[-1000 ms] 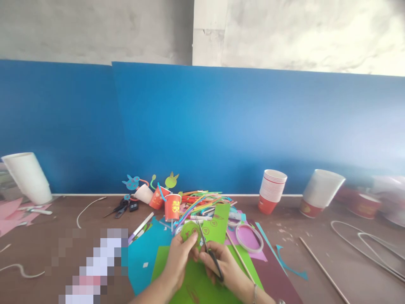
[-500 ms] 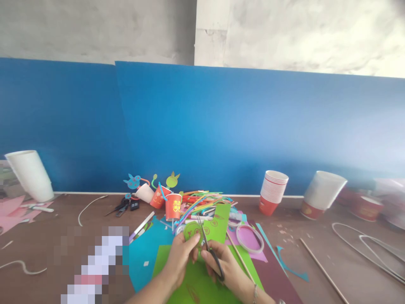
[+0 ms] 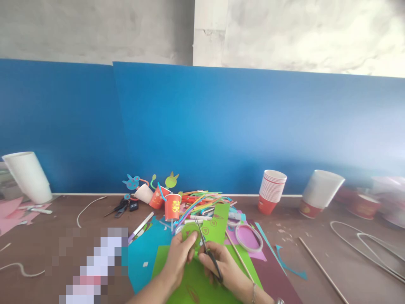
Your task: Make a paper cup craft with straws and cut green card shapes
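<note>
Brown worktop, blue panel behind: scissors at green paper, lower ctr

Worktop (image 3: pixel 69 213) runs full frame width; far edge meets blue panel (image 3: pixel 190 126) along a pale strip. Open surface: left of frame, betw. white cord (image 3: pixel 82 211) and pink paper (image 3: pixel 11 213); also right of frame, either side of wooden stick (image 3: pixel 322 269). Ctr. crowded: straws (image 3: pixel 205 200) just beyond hands, green sheet (image 3: pixel 177 278) beneath, clear ring (image 3: pixel 249 238) to right, near scissors but apart. Cup stack (image 3: pixel 273 190) tilts slightly, right of ctr.

Writing: red cup (image 3: pixel 173 207), ctr., bears gold 囍 character. Print on cup stack too small to read. Green strip (image 3: pixel 218 223) carries drawn marks, incl. small heart-like shapes in rings.

L hand (image 3: pixel 182 255): gripping green paper piece (image 3: pixel 189 230), thumb on top, other fingers partly hidden below; piece projects past thumb, upper side. R hand (image 3: pixel 223 264): fingers closed round black handles of scissors (image 3: pixel 212 258); blades point up-left, slightly parted at tips, alongside piece's right edge. Exact blade contact w/ paper: cannot tell.
</note>
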`<action>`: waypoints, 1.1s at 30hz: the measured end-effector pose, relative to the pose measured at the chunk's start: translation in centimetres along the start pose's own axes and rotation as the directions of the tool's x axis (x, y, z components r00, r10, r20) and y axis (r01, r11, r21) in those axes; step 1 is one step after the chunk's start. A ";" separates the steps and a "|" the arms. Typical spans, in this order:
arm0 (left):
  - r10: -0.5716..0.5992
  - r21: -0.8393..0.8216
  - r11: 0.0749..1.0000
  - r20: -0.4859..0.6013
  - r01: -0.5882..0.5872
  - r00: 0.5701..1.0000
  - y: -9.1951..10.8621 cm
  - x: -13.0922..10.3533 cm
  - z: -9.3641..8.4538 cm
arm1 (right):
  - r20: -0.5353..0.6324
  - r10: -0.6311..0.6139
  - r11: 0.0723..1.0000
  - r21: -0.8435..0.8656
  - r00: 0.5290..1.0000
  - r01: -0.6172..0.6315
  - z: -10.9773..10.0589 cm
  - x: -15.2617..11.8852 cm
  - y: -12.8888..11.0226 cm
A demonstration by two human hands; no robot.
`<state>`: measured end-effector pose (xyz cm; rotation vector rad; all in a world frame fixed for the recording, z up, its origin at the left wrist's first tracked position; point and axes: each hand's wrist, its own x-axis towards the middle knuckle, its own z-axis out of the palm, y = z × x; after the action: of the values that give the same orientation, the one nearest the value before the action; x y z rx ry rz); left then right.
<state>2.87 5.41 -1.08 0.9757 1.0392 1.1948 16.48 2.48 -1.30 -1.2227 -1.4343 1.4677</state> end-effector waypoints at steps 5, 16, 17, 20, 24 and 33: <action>0.007 -0.004 1.000 0.024 -0.006 1.000 0.1 -0.1 0.1 | -0.013 -0.010 1.000 0.022 1.000 0.010 0.1 -0.1 -0.2; 0.002 -0.028 1.000 0.025 -0.001 1.000 0.6 -0.2 0.1 | -0.024 -0.026 1.000 -0.010 0.999 0.026 0.0 0.0 0.0; 0.002 -0.033 0.999 0.025 -0.001 1.000 0.6 -0.2 0.1 | -0.026 -0.023 1.000 -0.013 0.999 0.023 0.0 0.0 0.0; -0.036 -0.064 0.997 0.011 0.036 0.999 0.6 -0.2 0.1 | -0.040 -0.002 1.000 -0.023 0.999 0.002 0.0 0.1 -0.1; -0.077 -0.104 0.992 0.011 0.077 0.997 0.4 -0.2 0.1 | -0.048 0.006 0.999 -0.042 0.999 -0.008 0.0 0.1 -0.2; -0.036 -0.090 0.995 0.038 0.040 0.999 0.3 -0.2 0.1 | -0.009 -0.030 0.999 -0.017 1.000 0.030 0.1 -0.1 -0.2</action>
<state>2.85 5.28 -0.78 0.8997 0.9621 1.1785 16.35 2.38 -1.14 -1.2118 -1.4562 1.4309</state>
